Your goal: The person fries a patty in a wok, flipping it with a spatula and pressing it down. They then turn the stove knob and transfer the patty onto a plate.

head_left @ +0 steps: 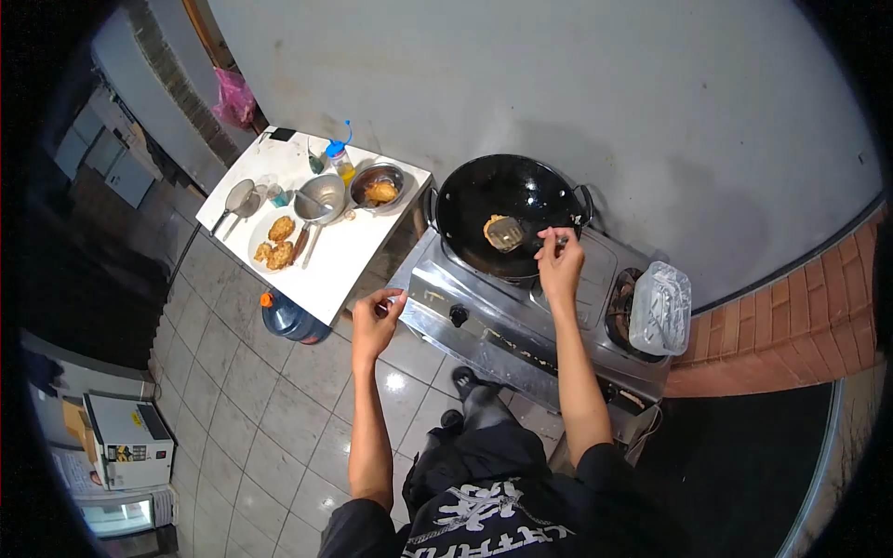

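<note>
My right hand point(561, 260) is closed around the handle of a spatula point(504, 234) over the right side of a black wok point(474, 191). The spatula's slotted metal head lies against a golden-brown piece of fried food point(491, 221) and partly covers it. Much of the handle is hidden by my fingers. My left hand point(377, 321) hovers near the stove's left front edge, fingers loosely curled and slightly apart, with nothing seen in it. The wok rests on the left side of a steel gas stove point(484, 325).
A white table point(326, 279) at left carries a plate of fried pieces point(276, 246), a bowl with food point(377, 189), a strainer point(321, 197) and an oil bottle point(342, 163). A plastic-wrapped container point(660, 309) sits on the right burner. A water jug point(290, 318) stands below the table.
</note>
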`<state>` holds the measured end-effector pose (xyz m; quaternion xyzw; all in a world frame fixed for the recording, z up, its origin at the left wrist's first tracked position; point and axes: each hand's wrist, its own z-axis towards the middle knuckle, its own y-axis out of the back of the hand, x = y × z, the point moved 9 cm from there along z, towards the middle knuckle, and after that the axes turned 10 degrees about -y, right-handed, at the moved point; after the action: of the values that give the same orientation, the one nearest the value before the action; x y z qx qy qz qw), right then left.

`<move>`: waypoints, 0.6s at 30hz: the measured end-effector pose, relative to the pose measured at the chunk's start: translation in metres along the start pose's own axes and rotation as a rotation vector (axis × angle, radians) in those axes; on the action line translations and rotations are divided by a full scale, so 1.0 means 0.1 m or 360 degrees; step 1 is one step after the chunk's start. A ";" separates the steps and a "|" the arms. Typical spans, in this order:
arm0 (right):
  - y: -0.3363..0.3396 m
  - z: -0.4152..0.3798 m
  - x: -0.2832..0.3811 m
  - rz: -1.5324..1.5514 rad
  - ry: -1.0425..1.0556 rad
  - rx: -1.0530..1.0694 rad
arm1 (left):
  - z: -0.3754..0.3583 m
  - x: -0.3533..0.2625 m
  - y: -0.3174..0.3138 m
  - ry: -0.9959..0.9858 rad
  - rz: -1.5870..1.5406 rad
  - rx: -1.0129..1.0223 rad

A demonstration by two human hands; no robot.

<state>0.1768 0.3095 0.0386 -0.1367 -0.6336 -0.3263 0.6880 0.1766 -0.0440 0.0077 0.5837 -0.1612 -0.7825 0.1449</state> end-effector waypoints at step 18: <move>-0.05 0.31 -0.17 -0.0031 0.0028 0.0224 | 0.96 -0.32 -0.41 -0.0074 0.0164 -0.0254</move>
<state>0.1502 0.3291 0.0260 -0.0790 -0.6503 -0.2886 0.6983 0.0919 0.0141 0.0437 0.5429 -0.1315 -0.7977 0.2272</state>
